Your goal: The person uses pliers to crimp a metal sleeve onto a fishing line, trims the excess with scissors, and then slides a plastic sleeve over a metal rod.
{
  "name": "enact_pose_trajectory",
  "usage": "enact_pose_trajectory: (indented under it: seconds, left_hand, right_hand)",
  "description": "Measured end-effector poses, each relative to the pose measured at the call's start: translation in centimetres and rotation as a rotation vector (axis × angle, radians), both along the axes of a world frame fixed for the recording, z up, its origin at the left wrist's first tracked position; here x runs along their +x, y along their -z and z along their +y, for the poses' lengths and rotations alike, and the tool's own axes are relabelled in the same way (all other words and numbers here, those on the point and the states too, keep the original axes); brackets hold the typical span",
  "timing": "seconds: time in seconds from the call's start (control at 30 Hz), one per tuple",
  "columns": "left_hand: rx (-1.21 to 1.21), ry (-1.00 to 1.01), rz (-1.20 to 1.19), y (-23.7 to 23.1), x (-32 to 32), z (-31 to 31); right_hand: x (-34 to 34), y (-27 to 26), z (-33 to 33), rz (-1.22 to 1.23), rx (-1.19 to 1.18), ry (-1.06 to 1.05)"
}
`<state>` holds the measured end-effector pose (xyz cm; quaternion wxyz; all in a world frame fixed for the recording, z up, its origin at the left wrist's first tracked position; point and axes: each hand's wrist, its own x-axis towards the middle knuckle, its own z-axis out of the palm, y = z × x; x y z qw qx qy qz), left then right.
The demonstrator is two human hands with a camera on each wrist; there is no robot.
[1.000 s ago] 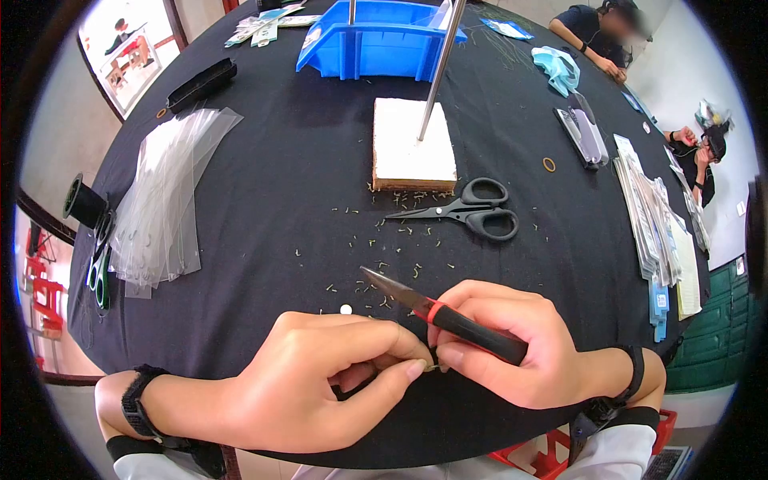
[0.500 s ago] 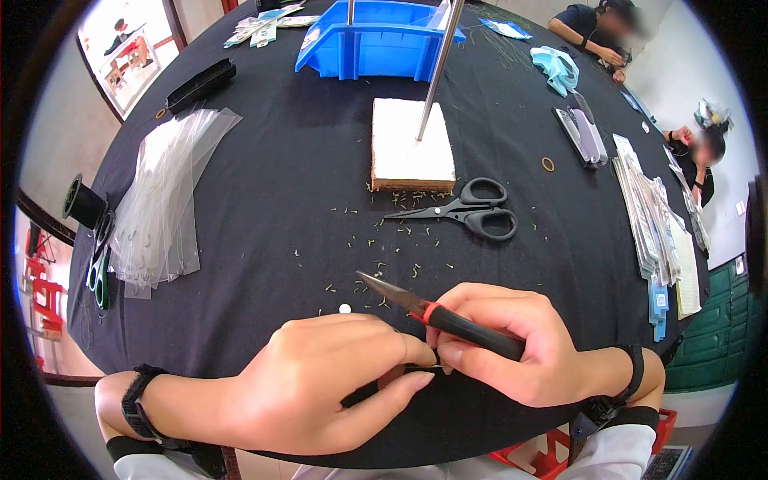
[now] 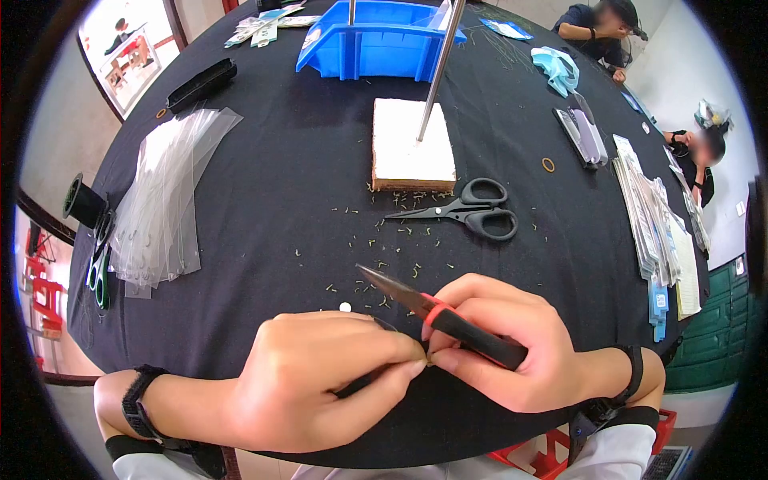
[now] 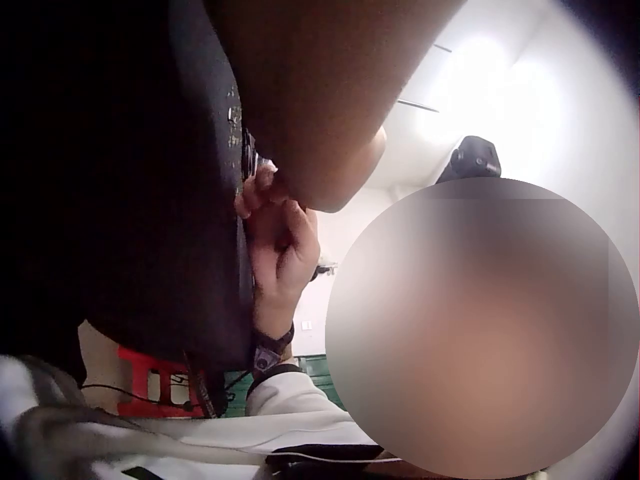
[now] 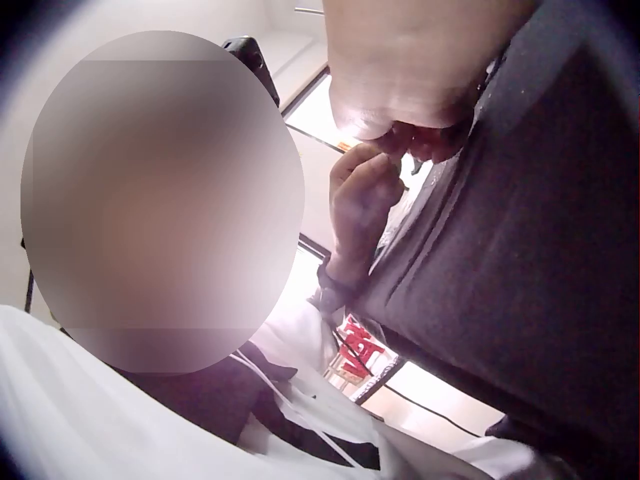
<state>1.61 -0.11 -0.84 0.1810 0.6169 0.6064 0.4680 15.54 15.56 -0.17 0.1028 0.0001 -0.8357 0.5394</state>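
Both hands meet low in the head view, over the near side of the black-covered table. My right hand (image 3: 512, 344) holds pliers (image 3: 468, 330) with red and black handles against its palm, the dark pointed tip (image 3: 384, 282) aimed up and left. Its thumb and fingertip come together close to the left hand's. My left hand (image 3: 320, 380) pinches between thumb and forefinger a thin yellowish strand (image 3: 430, 364), mostly hidden by the fingertips. Just beyond the left hand lies a small white disc (image 3: 345, 307). Both wrist views show the hands close together, with the strand hidden.
Black scissors (image 3: 472, 212) lie ahead among scattered small clippings (image 3: 416, 270). Behind them stands a white block (image 3: 408, 160) with a metal rod (image 3: 438, 80), then a blue bin (image 3: 384, 52). Clear plastic sleeves (image 3: 164, 200) lie left; packets (image 3: 648, 216) and a stapler (image 3: 582, 136) lie right.
The left fingertips opened slightly around the strand half a second ago and are now closed together again. The pliers shifted slightly in the right hand, and the hands stay side by side.
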Motion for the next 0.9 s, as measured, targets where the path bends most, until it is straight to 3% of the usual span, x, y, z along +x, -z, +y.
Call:
enact_pose_trajectory:
  seconds: [0.1, 0.23, 0.43, 0.53, 0.63, 0.9]
  left_hand:
    - [-0.313, -0.059, -0.352, -0.9, 0.3, -0.4]
    - [-0.475, -0.002, -0.775, -0.5, 0.1, -0.1]
    - [-0.386, 0.000, -0.492, -0.1, 0.0, -0.4]
    - [-0.256, 0.028, -0.159, -0.9, 0.0, -0.1]
    - [-0.087, 0.019, -0.007, -0.4, 0.1, 0.2]
    - [0.137, 0.003, 0.166, 0.8, 0.2, 0.5]
  right_hand:
    - [-0.2, 0.0, -0.2, 0.165, 0.215, 0.020]
    - [0.0, -0.1, 0.0, 0.163, 0.258, 0.005]
    - [0.4, -0.2, 0.5, -0.113, -0.070, -0.014]
    - [0.4, 0.1, 0.6, -0.105, -0.103, -0.040]
    - [0.4, 0.0, 0.5, -0.128, -0.126, -0.029]
    - [0.4, 0.2, 0.5, -0.109, -0.099, -0.044]
